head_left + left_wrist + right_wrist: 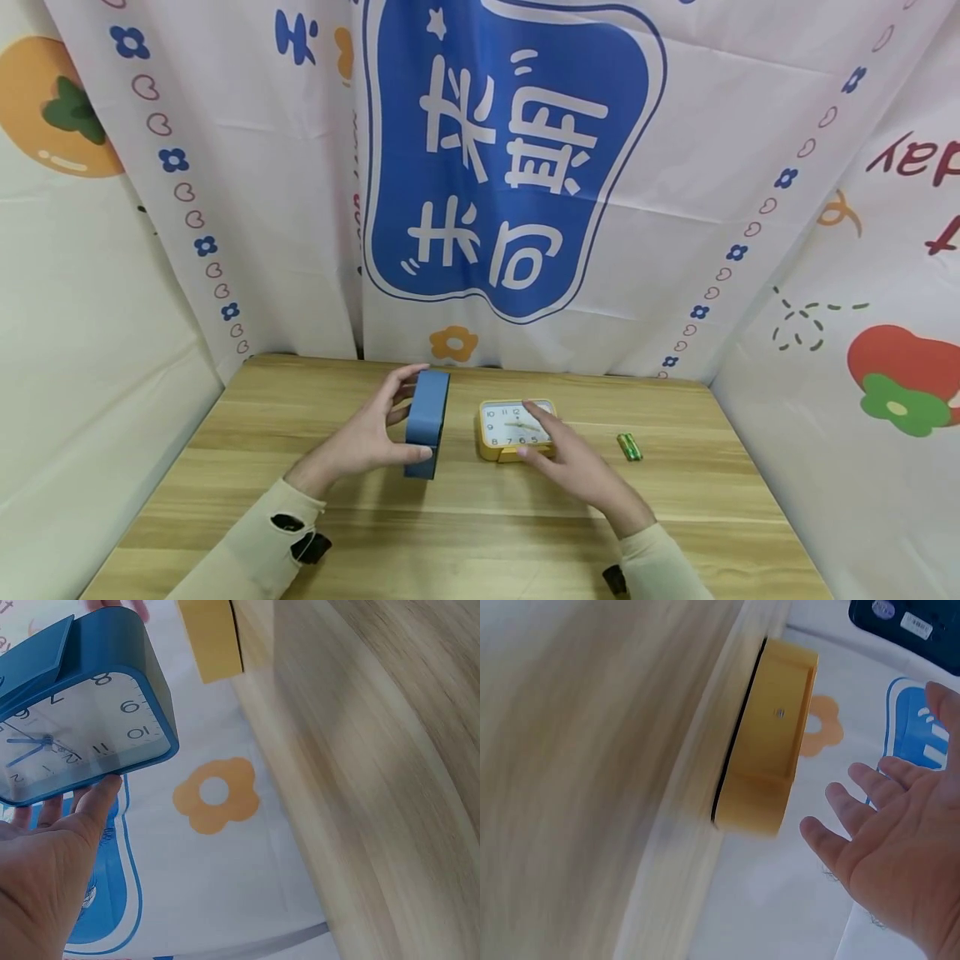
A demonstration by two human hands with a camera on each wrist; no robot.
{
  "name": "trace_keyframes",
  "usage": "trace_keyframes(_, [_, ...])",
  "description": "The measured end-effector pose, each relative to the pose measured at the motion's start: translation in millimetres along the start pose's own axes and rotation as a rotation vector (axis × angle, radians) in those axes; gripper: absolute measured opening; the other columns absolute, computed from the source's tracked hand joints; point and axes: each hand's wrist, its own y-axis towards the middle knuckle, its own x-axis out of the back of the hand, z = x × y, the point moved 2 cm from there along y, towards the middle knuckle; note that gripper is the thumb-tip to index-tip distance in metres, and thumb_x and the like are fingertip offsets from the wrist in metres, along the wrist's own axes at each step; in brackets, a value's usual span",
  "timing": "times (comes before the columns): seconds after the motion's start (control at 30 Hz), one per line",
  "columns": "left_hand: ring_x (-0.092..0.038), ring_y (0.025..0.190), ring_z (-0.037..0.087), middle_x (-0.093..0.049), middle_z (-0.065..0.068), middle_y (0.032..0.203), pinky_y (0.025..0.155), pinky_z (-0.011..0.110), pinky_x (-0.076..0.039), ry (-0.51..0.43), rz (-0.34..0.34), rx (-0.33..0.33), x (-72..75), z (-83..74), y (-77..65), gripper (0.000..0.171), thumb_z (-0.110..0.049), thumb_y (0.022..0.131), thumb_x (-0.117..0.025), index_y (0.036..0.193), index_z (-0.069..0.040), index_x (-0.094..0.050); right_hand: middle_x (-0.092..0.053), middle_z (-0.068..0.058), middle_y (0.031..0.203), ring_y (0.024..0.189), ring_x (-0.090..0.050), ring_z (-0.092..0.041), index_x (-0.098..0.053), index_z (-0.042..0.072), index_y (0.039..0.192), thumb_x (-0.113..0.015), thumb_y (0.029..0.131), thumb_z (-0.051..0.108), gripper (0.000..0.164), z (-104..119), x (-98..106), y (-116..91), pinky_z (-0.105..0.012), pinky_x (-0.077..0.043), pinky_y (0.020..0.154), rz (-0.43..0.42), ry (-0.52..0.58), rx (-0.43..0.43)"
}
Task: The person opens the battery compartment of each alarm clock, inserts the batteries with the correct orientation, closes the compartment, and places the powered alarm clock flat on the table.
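Note:
In the head view my left hand [367, 433] grips a blue alarm clock [428, 408], fingers on one side and thumb on the other. Its white dial shows in the left wrist view, where the clock [120, 709] is held up off the table. A yellow alarm clock [492, 427] lies on the table with its dial facing up. Above it hovers my right hand [585, 473], which covers part of the dial in the head view. The right wrist view shows this hand [900, 840] with fingers spread, apart from the yellow clock [761, 742] and holding nothing.
Green batteries [629, 447] lie on the wooden table [517, 533], right of the yellow clock. A printed white curtain [300, 250] hangs behind the table's far edge, with more white cloth [82, 350] at both sides.

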Motion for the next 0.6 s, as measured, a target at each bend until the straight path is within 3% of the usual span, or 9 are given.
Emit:
trace_keyframes(0.3, [-0.045, 0.167, 0.054, -0.042, 0.028, 0.178, 0.138, 0.076, -0.039, -0.038, 0.015, -0.004, -7.8, -8.8, 1.5, 0.119, -0.019, 0.093, -0.099, 0.184, -0.018, -0.022, -0.028, -0.006, 0.197, 0.181, -0.031, -0.044, -0.025, 0.031, 0.189, -0.08, 0.114, 0.042, 0.094, 14, -18, 5, -0.072, -0.028, 0.146, 0.057, 0.126, -0.01])
trace_keyframes(0.6, [-0.043, 0.169, 0.054, -0.043, 0.028, 0.178, 0.139, 0.075, -0.038, -0.067, 0.046, -0.021, -22.2, -16.9, 5.2, 0.12, -0.021, 0.092, -0.1, 0.184, -0.022, -0.024, -0.023, -0.009, 0.198, 0.183, -0.024, -0.043, -0.018, 0.034, 0.19, -0.091, 0.105, 0.04, 0.111, 31, -34, 8, -0.074, -0.025, 0.146, 0.11, 0.222, 0.003])
